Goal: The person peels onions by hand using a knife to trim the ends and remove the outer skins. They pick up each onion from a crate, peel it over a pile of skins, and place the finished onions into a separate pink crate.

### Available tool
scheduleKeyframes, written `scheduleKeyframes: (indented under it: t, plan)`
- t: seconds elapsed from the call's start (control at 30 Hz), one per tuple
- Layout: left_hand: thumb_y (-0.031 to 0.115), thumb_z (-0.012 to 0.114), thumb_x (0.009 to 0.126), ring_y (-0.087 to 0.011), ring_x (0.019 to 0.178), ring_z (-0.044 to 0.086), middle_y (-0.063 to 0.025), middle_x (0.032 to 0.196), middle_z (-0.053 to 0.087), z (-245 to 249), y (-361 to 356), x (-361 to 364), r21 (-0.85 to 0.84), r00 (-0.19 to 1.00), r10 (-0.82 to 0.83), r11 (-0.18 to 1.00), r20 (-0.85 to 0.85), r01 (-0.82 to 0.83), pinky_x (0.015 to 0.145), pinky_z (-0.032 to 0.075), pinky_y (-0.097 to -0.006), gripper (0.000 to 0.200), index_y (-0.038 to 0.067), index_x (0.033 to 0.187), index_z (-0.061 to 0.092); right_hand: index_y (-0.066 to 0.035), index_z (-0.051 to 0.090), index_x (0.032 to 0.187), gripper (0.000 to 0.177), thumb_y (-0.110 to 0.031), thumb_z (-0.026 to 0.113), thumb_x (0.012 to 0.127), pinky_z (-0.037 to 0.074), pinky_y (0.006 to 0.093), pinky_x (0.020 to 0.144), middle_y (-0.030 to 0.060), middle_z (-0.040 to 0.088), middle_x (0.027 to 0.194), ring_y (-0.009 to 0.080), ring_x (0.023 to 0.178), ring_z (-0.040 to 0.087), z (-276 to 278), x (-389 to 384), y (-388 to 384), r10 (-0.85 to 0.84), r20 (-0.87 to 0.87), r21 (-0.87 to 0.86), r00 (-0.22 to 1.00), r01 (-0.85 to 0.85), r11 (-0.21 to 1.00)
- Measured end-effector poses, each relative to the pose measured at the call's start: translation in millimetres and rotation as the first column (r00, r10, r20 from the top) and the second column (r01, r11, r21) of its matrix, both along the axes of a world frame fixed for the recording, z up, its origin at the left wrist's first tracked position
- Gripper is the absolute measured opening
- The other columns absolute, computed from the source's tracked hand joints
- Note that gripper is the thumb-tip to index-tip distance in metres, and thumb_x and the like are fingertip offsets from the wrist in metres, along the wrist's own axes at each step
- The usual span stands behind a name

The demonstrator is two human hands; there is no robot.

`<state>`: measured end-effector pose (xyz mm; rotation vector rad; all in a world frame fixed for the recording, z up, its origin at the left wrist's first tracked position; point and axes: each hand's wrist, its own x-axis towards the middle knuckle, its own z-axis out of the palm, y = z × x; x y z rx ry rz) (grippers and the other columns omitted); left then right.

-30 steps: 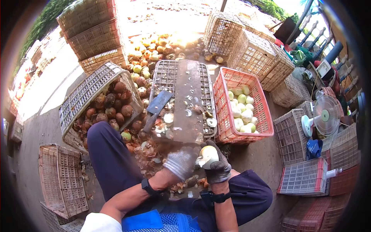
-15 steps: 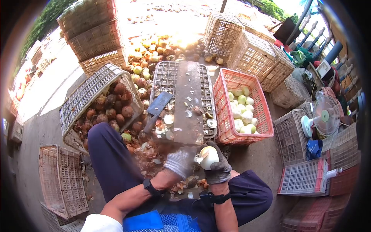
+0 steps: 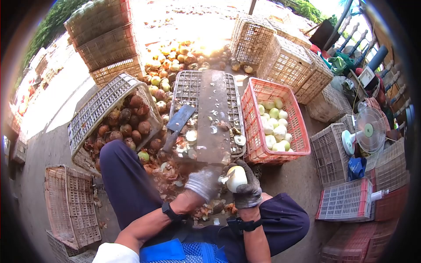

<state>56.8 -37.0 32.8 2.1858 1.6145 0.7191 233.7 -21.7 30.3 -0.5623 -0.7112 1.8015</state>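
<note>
Gloved in dark grey, my right hand [image 3: 249, 189] is wrapped round a pale peeled onion [image 3: 237, 179]. My left hand [image 3: 202, 184], in a whitish glove, is beside the onion's left side; its fingers are smeared by motion, so what they hold is hidden. A loose flap of skin shows between hand and onion. Beyond both hands a long board [image 3: 212, 144] lies across an upturned crate [image 3: 188, 81]. A cleaver [image 3: 181, 117] rests at the board's left edge, blade pointing away.
At the left, a tilted crate [image 3: 94, 109] spills unpeeled onions [image 3: 126, 129]. A red crate [image 3: 300, 131] at the right holds peeled onions [image 3: 274, 122]. Onion skins [image 3: 169, 175] litter the ground. A fan [image 3: 369, 129] and stacked crates [image 3: 287, 61] stand farther right.
The onion has turned slightly in my right hand, showing more white. My left hand stays blurred in nearly the same place.
</note>
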Motion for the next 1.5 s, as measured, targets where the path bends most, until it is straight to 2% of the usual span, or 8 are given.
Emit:
scheduleKeyframes:
  t: [0.13, 0.23, 0.43, 0.63, 0.9, 1.0, 1.33, 1.5]
  plan:
    - [0.040, 0.070, 0.075, -0.0344, 0.074, 0.064, -0.0163, 0.088, 0.061, 10.9, -6.8, 8.6, -0.066, 0.986, -0.045, 0.997, -0.160, 0.035, 0.058, 0.051, -0.0477, 0.045, 0.006, 0.104, 0.060, 0.005, 0.045, 0.131, 0.088, -0.019, 0.087, 0.057, 0.050, 0.0429, 0.095, 0.0181, 0.059, 0.119, 0.0326, 0.110, 0.058, 10.9, -4.8, -2.4, -0.074, 0.136, -0.041, 0.988, 0.080, 0.996]
    - [0.016, 0.060, 0.078, -0.0333, 0.077, 0.063, -0.0170, 0.087, 0.062, 10.3, -0.1, 9.8, -0.141, 0.993, 0.019, 0.989, -0.119, -0.036, 0.062, 0.051, -0.0463, 0.022, 0.005, 0.097, 0.059, 0.004, 0.047, 0.130, 0.086, -0.022, 0.086, 0.059, 0.051, 0.0417, 0.093, 0.0177, 0.060, 0.117, 0.0319, 0.109, 0.059, 4.3, -3.0, -3.5, -0.080, 0.152, 0.030, 0.985, 0.077, 0.997]
    - [0.038, 0.071, 0.075, -0.0371, 0.076, 0.062, -0.0177, 0.087, 0.060, -0.2, 1.0, -1.5, -0.064, 0.999, 0.014, 0.998, -0.047, -0.017, 0.060, 0.050, -0.0473, 0.045, 0.007, 0.106, 0.060, 0.004, 0.047, 0.131, 0.088, -0.032, 0.086, 0.060, 0.051, 0.0383, 0.093, 0.0166, 0.060, 0.117, 0.0286, 0.107, 0.060, 13.9, -4.4, -4.0, -0.040, 0.174, 0.075, 0.984, 0.028, 0.997]
    - [0.014, 0.062, 0.078, -0.0338, 0.078, 0.063, -0.0170, 0.084, 0.061, 23.6, -8.5, 9.7, -0.053, 0.995, -0.039, 0.998, -0.091, 0.034, 0.063, 0.052, -0.0433, 0.020, 0.003, 0.095, 0.060, 0.004, 0.047, 0.131, 0.089, -0.027, 0.087, 0.058, 0.052, 0.0384, 0.091, 0.0161, 0.061, 0.116, 0.0278, 0.105, 0.061, 20.2, -5.6, -4.7, -0.089, 0.346, 0.066, 0.934, 0.070, 0.995]
    - [0.043, 0.074, 0.071, -0.0363, 0.075, 0.063, -0.0165, 0.083, 0.061, -7.2, 10.9, 0.2, -0.188, 0.997, 0.038, 0.981, -0.069, -0.051, 0.062, 0.051, -0.0468, 0.053, 0.006, 0.107, 0.061, 0.005, 0.047, 0.130, 0.088, -0.013, 0.086, 0.053, 0.052, 0.0422, 0.090, 0.0175, 0.060, 0.115, 0.0319, 0.106, 0.060, 14.0, -4.5, -2.2, -0.033, 0.085, -0.001, 0.996, 0.033, 0.999]
    - [0.017, 0.064, 0.076, -0.0355, 0.078, 0.063, -0.0169, 0.084, 0.062, 15.0, -0.6, 1.3, -0.030, 1.000, 0.011, 1.000, 0.014, -0.011, 0.065, 0.051, -0.0466, 0.020, 0.005, 0.092, 0.062, 0.005, 0.047, 0.130, 0.088, -0.012, 0.086, 0.053, 0.052, 0.0442, 0.091, 0.0186, 0.060, 0.117, 0.0341, 0.107, 0.060, 0.4, -2.4, 0.7, -0.053, 0.070, 0.004, 0.996, 0.053, 0.999]
    - [0.014, 0.064, 0.074, -0.0371, 0.077, 0.064, -0.0179, 0.086, 0.064, -21.6, 17.2, 5.6, -0.289, 0.997, -0.048, 0.957, -0.052, 0.032, 0.065, 0.052, -0.0473, 0.019, 0.006, 0.092, 0.065, 0.006, 0.046, 0.131, 0.091, -0.007, 0.083, 0.048, 0.051, 0.0432, 0.092, 0.0197, 0.060, 0.117, 0.0338, 0.109, 0.059, -0.5, 0.3, -1.8, -0.056, 0.026, -0.029, 0.998, 0.057, 0.998]
    - [0.016, 0.066, 0.074, -0.0372, 0.079, 0.064, -0.0171, 0.087, 0.065, -4.2, 7.8, 1.6, -0.170, 1.000, 0.016, 0.985, -0.016, -0.018, 0.066, 0.051, -0.0474, 0.026, 0.008, 0.099, 0.065, 0.007, 0.045, 0.133, 0.096, -0.007, 0.082, 0.046, 0.050, 0.0422, 0.093, 0.0200, 0.060, 0.118, 0.0342, 0.109, 0.059, -5.7, 0.5, -0.7, -0.036, 0.011, -0.025, 0.999, 0.036, 0.999]
